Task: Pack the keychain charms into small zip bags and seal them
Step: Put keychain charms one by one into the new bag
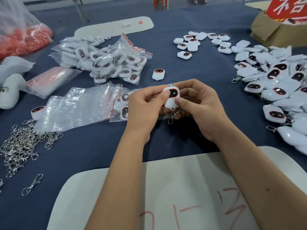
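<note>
Far left: big clear plastic sack [20,29], crinkled, w/ red bits massed at the bottom. Near it, soft white plush shapes [11,83] at the table edge. Near left: tangle of shiny metal clasps [20,143], thin wire loops, plus one lone clasp [32,184] apart from the heap, nearer. Table [191,67] is covered in dark blue cloth, matte.

Left-centre: flat stack of empty zip bags [78,108], clear, glossy, red seal strip along one edge; a white charm [37,112] pokes out at its left side. Farther back, heap of packed bags [106,63], each w/ rounded white charms inside, wrinkled film. A flat white board [116,28] lies far behind it.

Centre: left hand [142,108] and right hand [201,105] both grasp one keychain charm [172,97] – smooth white rounded-square plastic, dark oval face w/ red rim. Left thumb presses on its face, right thumb on the lower body; fingers curl behind. Its metal clip [170,119] hangs below, between the hands. A thin clear bag [171,85] shows behind the charm's top; can't tell if the charm is inside it yet. Just left of the hands, a filled bag [123,103] w/ two charms. One loose charm [158,74] sits just beyond the hands.

Far centre-right: scatter of loose charms [202,42]. Right: large pile of charms [279,87], some w/ clips. Far right: brown cardboard box [272,32], red sign above. Near: white board [182,188] w/ red marker strokes under the forearms.
</note>
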Motion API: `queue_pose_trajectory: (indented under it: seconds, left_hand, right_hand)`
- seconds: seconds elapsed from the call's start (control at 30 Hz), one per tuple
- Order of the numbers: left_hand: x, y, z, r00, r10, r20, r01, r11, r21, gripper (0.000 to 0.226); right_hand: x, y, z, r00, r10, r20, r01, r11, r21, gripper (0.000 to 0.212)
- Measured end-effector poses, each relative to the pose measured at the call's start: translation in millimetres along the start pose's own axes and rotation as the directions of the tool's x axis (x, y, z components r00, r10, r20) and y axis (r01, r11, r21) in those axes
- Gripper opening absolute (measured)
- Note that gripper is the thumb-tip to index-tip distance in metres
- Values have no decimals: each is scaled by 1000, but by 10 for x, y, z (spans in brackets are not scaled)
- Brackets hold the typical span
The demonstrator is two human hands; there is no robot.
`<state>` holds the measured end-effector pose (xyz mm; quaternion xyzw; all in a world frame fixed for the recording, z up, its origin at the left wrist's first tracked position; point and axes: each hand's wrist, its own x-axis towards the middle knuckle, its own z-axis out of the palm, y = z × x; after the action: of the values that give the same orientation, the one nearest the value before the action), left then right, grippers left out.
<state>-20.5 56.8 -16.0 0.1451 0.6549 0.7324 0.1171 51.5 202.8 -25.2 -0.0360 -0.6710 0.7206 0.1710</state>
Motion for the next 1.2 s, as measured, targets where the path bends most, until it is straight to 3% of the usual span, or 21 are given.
queue_pose_trajectory:
  seconds: [0.27,0.7,0.83,1.2]
  left_hand:
    - [25,-44,30,996,68,-60,-62,993,105,13]
    - [20,-29,-2,992,119,-33,-111,979,170,13]
    - [8,-7,12,986,164,23,-165,958,233,15]
    - [16,-9,-40,984,151,96,-170,959,228,17]
  right_hand:
    - [5,9,31,1000,-10,4,10,1000,-12,23]
    - [-11,-18,58,1000,-24,-9,23,999,-45,21]
    - [2,1,71,996,-4,-94,0,999,-46,7]
    - [14,36,73,992,-19,-127,9,996,-84,5]
